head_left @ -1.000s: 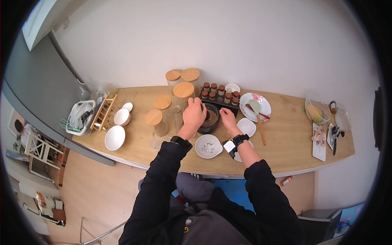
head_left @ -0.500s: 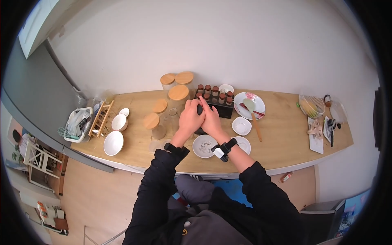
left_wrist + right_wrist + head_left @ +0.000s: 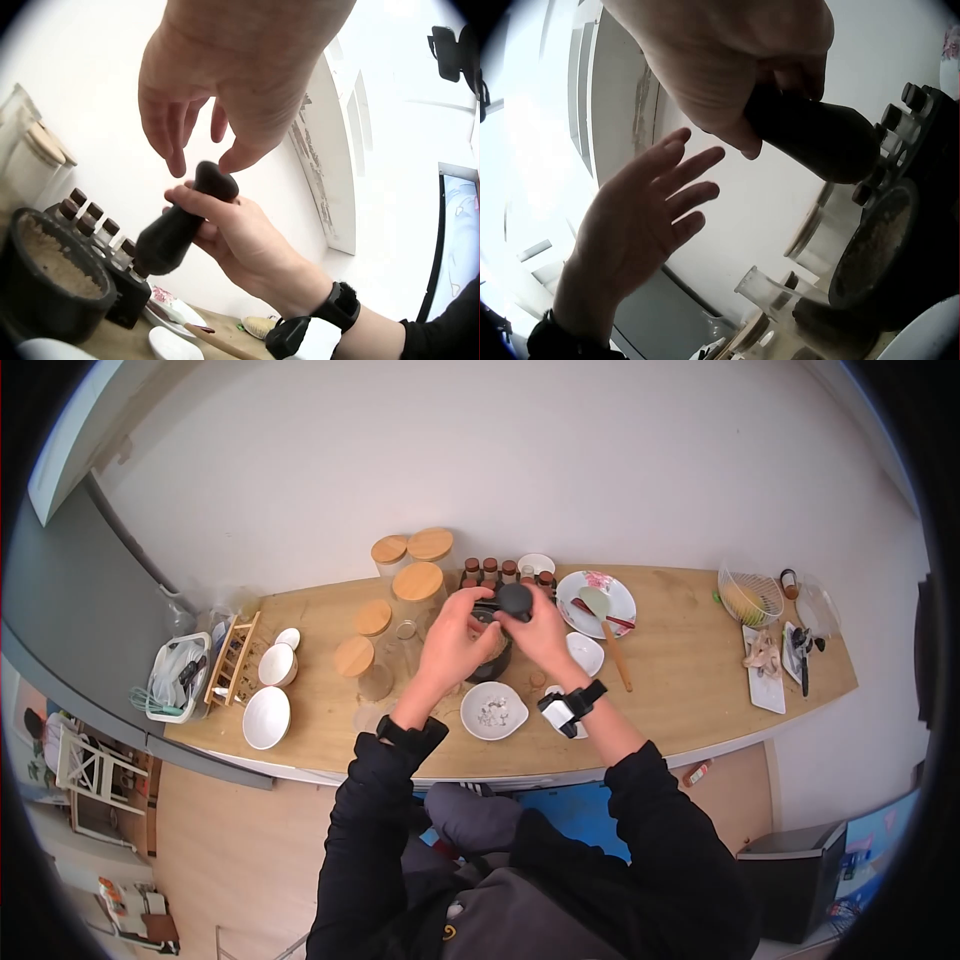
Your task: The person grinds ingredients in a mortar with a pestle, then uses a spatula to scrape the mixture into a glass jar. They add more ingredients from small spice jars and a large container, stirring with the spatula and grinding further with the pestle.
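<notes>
My right hand (image 3: 541, 638) grips a black pestle (image 3: 176, 236) by its narrower end, its broad end pointing down. In the left wrist view the pestle is above and beside a black mortar (image 3: 46, 313), clear of the ground light-brown stuff (image 3: 56, 259) inside. My left hand (image 3: 450, 648) is just left of the pestle, fingers spread and holding nothing; the right wrist view shows a gap between them. Both hands partly cover the mortar in the head view. Right in front of the mortar sits a white spouted bowl (image 3: 473, 722) with small pale pieces in it.
Wooden-lidded jars (image 3: 418, 582) stand left of the mortar. Behind it is a black rack of spice bottles (image 3: 490, 570). To the right lie small white dishes (image 3: 585, 655) and a flowered plate (image 3: 570, 588) bearing a spatula (image 3: 617, 655). White bowls (image 3: 266, 718) sit farther left.
The pestle has come up out of the mortar. It has passed from my left hand to my right; the hands met around it half a second ago, then the left let go.
</notes>
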A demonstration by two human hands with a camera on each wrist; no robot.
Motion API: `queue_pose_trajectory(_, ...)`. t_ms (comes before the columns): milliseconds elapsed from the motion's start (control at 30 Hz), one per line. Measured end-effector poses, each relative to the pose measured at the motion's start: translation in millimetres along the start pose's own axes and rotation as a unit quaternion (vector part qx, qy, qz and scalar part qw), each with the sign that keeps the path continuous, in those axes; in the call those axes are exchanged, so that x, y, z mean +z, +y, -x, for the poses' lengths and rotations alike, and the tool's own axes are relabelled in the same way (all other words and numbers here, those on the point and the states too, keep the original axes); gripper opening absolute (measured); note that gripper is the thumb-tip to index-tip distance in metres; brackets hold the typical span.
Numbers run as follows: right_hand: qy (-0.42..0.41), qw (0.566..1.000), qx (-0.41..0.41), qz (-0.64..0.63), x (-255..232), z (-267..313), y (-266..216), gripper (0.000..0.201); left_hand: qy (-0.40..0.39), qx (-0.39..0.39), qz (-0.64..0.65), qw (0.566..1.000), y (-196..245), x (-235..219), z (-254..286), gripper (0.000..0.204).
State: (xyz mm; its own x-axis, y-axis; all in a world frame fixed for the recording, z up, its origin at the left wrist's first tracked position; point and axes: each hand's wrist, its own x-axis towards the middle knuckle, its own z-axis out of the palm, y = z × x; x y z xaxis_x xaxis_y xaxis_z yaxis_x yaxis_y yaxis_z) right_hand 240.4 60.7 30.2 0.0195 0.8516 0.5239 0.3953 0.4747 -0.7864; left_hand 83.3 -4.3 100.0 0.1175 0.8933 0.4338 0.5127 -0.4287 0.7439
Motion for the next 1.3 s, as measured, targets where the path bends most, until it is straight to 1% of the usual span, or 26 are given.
queue_pose_trajectory(33, 0.021, 0.999, -0.001, -0.041, -4.2, -7.1, 27.5, 0.050, 0.031, 0.025, -0.024, 0.999, -0.5, -4.3, 3.3, 0.038)
queue_pose_trajectory(67, 0.017, 0.993, 0.046, -0.107, -18.4, -11.8, 34.1, 0.049, 0.061, 0.050, -0.048, 0.996, -3.1, -8.6, 7.6, 0.037)
queue_pose_trajectory(100, 0.015, 0.980, 0.093, -0.174, -34.4, -16.6, 37.1, 0.048, 0.063, 0.047, -0.072, 0.994, -8.2, -14.2, 11.1, 0.034)
queue_pose_trajectory(167, 0.001, 0.977, 0.151, -0.148, -68.9, -23.8, 41.5, 0.044, 0.067, 0.041, -0.119, 0.990, -22.2, -25.7, 18.7, 0.029)
queue_pose_trajectory(200, 0.019, 0.983, 0.144, -0.108, -77.8, -26.5, 57.3, 0.039, 0.061, 0.025, -0.118, 0.991, -29.8, -27.4, 21.8, 0.023)
queue_pose_trajectory(267, 0.050, 0.990, 0.129, -0.028, -84.6, -29.8, 97.1, 0.031, -0.024, -0.016, -0.123, 0.992, -29.1, -31.7, 27.6, 0.021)
queue_pose_trajectory(300, 0.043, 0.990, 0.129, 0.018, -87.6, -28.5, 103.8, 0.032, -0.066, -0.037, -0.126, 0.989, -28.6, -32.7, 29.3, 0.020)
queue_pose_trajectory(367, 0.027, 0.985, 0.132, 0.110, -91.3, -23.2, 117.4, 0.034, -0.123, -0.034, -0.126, 0.984, -30.4, -28.2, 31.0, 0.019)
queue_pose_trajectory(400, 0.015, 0.986, 0.118, 0.118, -90.9, -19.1, 124.4, 0.041, -0.152, -0.034, -0.126, 0.980, -32.0, -25.1, 31.9, 0.018)
queue_pose_trajectory(500, -0.040, 0.975, 0.121, 0.184, -88.0, -6.7, 110.0, 0.046, -0.165, -0.021, -0.146, 0.975, -40.3, -16.6, 29.1, 0.017)
queue_pose_trajectory(533, -0.046, 0.978, 0.108, 0.171, -84.7, -1.8, 109.4, 0.046, -0.155, -0.025, -0.146, 0.977, -44.5, -13.9, 27.8, 0.017)
queue_pose_trajectory(600, -0.093, 0.968, 0.102, 0.211, -81.8, 2.9, 108.1, 0.045, -0.136, -0.034, -0.147, 0.979, -51.9, -10.4, 25.6, 0.017)
queue_pose_trajectory(633, -0.117, 0.961, 0.098, 0.230, -79.6, 3.8, 102.2, 0.045, -0.108, -0.050, -0.146, 0.982, -51.1, -10.3, 24.8, 0.016)
queue_pose_trajectory(667, -0.129, 0.959, 0.059, 0.246, -78.4, 5.9, 89.3, 0.044, -0.081, -0.064, -0.145, 0.984, -49.8, -10.0, 24.9, 0.015)
queue_pose_trajectory(767, -0.198, 0.933, 0.072, 0.290, -68.3, 7.4, 105.9, 0.043, -0.008, -0.087, -0.156, 0.984, -47.6, -12.7, 25.8, 0.012)
queue_pose_trajectory(867, -0.221, 0.923, 0.028, 0.313, -61.7, 13.5, 117.0, 0.042, 0.046, -0.097, -0.151, 0.983, -39.4, -18.4, 25.1, 0.011)
queue_pose_trajectory(967, -0.246, 0.920, 0.041, 0.301, -56.5, 16.5, 122.5, 0.042, 0.079, -0.090, -0.142, 0.983, -39.1, -19.7, 24.0, 0.011)
queue_pose_trajectory(1000, -0.248, 0.919, 0.034, 0.305, -55.8, 17.8, 124.0, 0.041, 0.088, -0.085, -0.140, 0.983, -40.3, -18.8, 24.0, 0.011)
queue_pose_trajectory(1100, -0.252, 0.915, 0.014, 0.314, -54.9, 19.8, 119.9, 0.041, 0.110, -0.109, -0.106, 0.982, -43.0, -14.0, 23.5, 0.011)
queue_pose_trajectory(1200, -0.252, 0.915, 0.003, 0.316, -56.1, 20.9, 120.2, 0.042, 0.143, -0.032, -0.184, 0.972, -64.4, -8.9, 27.4, 0.012)
queue_pose_trajectory(1300, -0.252, 0.912, -0.002, 0.322, -56.5, 20.3, 119.6, 0.042, 0.213, -0.048, -0.209, 0.953, -70.6, -4.0, 34.3, 0.022)
